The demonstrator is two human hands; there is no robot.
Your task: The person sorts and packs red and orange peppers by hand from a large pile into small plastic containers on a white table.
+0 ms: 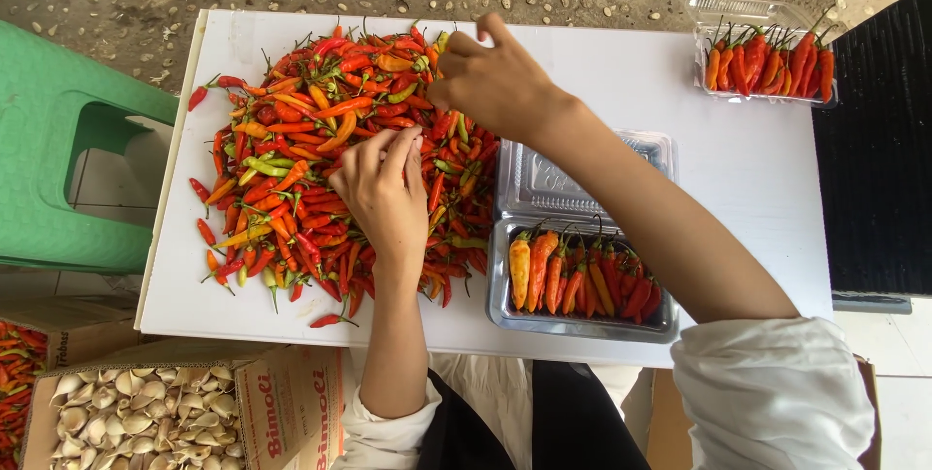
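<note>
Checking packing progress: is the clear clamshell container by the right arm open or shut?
Open: the clamshell container has its lid folded back flat, chilies lying uncovered in its tray.

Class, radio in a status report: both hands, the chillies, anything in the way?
Left hand pinching in chilli pile. Right hand picking at pile's far edge. Open tray part-filled. Right forearm crosses tray lid.

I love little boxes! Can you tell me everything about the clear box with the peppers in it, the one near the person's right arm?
The clear plastic box is a thin, shiny hinged container lying open and flat on the white table. Its lid is folded back, empty. The tray part holds chili peppers in a neat row, yellow, orange and red, green stems pointing away from the person. The right forearm crosses above it. The loose pepper pile sits just beside it.
</note>
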